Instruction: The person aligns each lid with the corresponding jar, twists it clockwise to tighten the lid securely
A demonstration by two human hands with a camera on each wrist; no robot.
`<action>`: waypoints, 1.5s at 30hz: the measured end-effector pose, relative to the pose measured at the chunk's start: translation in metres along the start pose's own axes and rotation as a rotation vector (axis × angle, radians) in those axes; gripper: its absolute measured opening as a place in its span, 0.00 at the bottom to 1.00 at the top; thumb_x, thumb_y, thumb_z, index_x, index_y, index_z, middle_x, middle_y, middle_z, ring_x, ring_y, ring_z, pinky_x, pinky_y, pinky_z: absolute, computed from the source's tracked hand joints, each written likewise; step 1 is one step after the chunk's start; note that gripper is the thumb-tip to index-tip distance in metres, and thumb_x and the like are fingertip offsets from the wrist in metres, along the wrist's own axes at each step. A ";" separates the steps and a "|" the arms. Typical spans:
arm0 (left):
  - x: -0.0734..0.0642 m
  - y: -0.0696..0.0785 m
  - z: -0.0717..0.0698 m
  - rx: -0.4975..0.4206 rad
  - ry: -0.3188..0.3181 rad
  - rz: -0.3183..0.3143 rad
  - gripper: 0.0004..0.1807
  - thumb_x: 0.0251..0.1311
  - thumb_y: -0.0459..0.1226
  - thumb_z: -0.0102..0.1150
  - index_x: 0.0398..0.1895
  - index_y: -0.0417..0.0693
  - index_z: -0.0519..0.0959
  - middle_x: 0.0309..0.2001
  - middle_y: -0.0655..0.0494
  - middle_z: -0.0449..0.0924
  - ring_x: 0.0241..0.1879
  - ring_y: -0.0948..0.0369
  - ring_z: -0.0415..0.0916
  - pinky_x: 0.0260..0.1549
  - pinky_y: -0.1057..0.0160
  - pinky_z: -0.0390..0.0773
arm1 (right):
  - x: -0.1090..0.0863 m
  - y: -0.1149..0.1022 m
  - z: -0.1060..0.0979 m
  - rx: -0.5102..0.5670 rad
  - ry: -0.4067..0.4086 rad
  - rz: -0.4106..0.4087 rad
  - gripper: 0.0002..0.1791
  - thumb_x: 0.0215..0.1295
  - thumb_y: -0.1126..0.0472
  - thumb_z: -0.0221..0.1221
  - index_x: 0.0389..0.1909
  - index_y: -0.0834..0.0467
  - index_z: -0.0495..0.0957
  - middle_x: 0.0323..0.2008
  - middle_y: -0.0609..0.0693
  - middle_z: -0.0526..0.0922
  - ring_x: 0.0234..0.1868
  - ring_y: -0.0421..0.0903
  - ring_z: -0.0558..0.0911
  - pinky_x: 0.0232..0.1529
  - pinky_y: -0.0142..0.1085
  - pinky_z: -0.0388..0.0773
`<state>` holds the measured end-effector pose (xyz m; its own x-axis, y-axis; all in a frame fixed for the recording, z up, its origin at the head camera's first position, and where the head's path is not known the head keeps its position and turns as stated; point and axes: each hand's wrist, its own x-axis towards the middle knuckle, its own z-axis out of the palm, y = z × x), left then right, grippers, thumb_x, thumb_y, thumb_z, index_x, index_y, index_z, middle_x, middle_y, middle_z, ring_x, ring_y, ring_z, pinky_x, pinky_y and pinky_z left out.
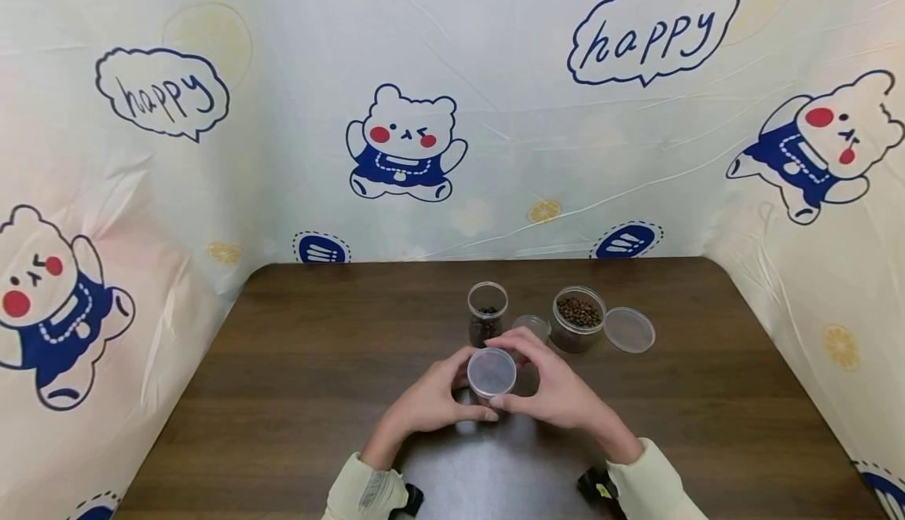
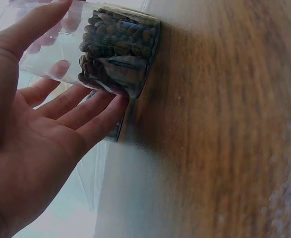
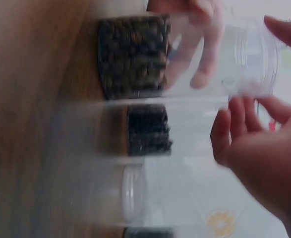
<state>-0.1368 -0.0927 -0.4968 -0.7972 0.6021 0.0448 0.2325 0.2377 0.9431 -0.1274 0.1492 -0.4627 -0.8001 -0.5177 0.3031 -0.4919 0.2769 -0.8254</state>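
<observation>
A clear plastic jar [image 2: 118,49] with dark brown beans in its lower half stands upright on the table in front of me. Its round translucent lid [image 1: 491,372] is on top. My left hand [image 1: 433,398] holds the jar's body, thumb on the near side and fingers on the far side. From the right, my right hand [image 1: 558,390] grips the lid's rim between thumb and fingers. In the right wrist view, the fingertips [image 3: 237,111] lie against the lid's edge. Left fingers also show through the clear wall there.
Behind the hands stands an open jar [image 1: 488,300] of dark contents. To its right is a wider open jar [image 1: 578,339] of brown beans. One clear lid [image 1: 532,324] lies between them, another lid [image 1: 630,330] right of the wide jar. A printed curtain [image 1: 495,214] borders the table.
</observation>
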 end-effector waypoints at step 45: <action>-0.001 -0.001 -0.002 0.000 -0.030 0.025 0.36 0.60 0.34 0.75 0.70 0.47 0.70 0.63 0.47 0.82 0.65 0.52 0.82 0.65 0.61 0.80 | 0.000 -0.038 0.020 -0.486 0.142 0.180 0.41 0.50 0.39 0.79 0.57 0.57 0.75 0.48 0.52 0.77 0.48 0.44 0.73 0.53 0.43 0.73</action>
<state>-0.1372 -0.0947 -0.4967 -0.7739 0.6306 0.0580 0.2518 0.2225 0.9418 -0.1018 0.1228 -0.4406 -0.9085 -0.3221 0.2660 -0.4177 0.7113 -0.5652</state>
